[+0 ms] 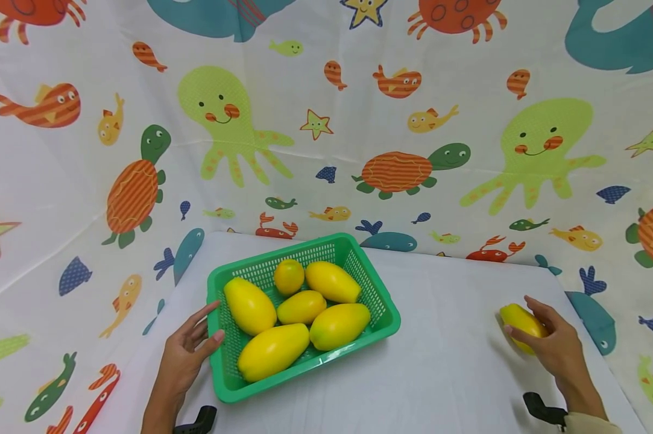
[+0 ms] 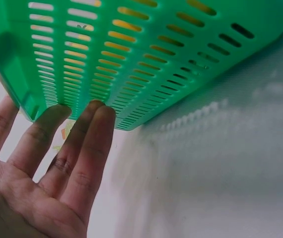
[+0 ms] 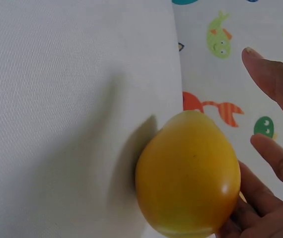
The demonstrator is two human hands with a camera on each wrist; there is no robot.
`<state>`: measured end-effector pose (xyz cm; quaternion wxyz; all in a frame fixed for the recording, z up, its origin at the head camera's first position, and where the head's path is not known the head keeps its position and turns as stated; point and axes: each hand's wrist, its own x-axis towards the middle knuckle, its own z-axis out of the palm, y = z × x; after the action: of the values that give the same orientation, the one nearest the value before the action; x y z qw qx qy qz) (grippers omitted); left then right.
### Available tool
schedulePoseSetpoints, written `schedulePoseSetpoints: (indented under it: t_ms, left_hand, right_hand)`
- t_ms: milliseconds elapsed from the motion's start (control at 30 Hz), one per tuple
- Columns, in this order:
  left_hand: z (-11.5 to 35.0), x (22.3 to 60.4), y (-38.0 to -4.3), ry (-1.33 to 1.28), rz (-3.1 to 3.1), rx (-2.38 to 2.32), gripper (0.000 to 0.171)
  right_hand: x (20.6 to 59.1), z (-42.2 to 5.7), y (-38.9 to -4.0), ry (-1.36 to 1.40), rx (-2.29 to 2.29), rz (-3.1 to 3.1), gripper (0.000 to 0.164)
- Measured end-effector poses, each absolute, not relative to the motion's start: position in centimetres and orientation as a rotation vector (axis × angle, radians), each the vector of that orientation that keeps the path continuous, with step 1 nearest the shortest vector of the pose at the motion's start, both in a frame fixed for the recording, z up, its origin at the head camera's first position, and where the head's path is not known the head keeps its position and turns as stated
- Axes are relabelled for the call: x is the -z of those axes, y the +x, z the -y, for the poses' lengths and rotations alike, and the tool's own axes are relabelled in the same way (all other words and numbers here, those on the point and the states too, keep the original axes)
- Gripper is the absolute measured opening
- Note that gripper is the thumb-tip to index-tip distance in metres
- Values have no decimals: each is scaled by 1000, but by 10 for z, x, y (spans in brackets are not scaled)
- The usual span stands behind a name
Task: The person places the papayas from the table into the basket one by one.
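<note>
A green plastic basket point(image 1: 304, 364) with slotted walls holds several smooth yellow fruits point(image 1: 274, 352), most oblong and one rounder. At the basket's left end, my left hand point(image 1: 182, 352) grips the rim, thumb over it and fingers against the outer wall. The left wrist view shows these fingers point(image 2: 89, 148) touching the slots from outside. On the far right, my right hand point(image 1: 559, 346) is around a single yellow fruit point(image 3: 188, 176) on the white cloth. In the right wrist view, thumb and one finger stand apart from that fruit; the other fingers are partly hidden behind it.
White cloth point(image 1: 440, 349) covers the table, whose back edge meets a curtain point(image 1: 315, 175) printed with sea animals. The curtain also hangs along the left and right sides. A black wrist mount shows below each hand.
</note>
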<state>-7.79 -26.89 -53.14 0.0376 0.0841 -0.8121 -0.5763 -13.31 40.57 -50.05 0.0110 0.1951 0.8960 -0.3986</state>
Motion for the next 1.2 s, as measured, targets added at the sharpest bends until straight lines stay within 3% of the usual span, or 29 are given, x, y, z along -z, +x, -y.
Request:
schedulePoseSetpoints:
  t_ms: [267, 1200]
  left_hand:
    - [268, 529, -77, 258, 2466, 1779, 60]
    - [267, 529, -76, 258, 2456, 1788, 60]
  right_hand:
    - [510, -399, -135, 558, 1257, -2735, 105]
    - [519, -335, -142, 289, 1275, -2682, 87]
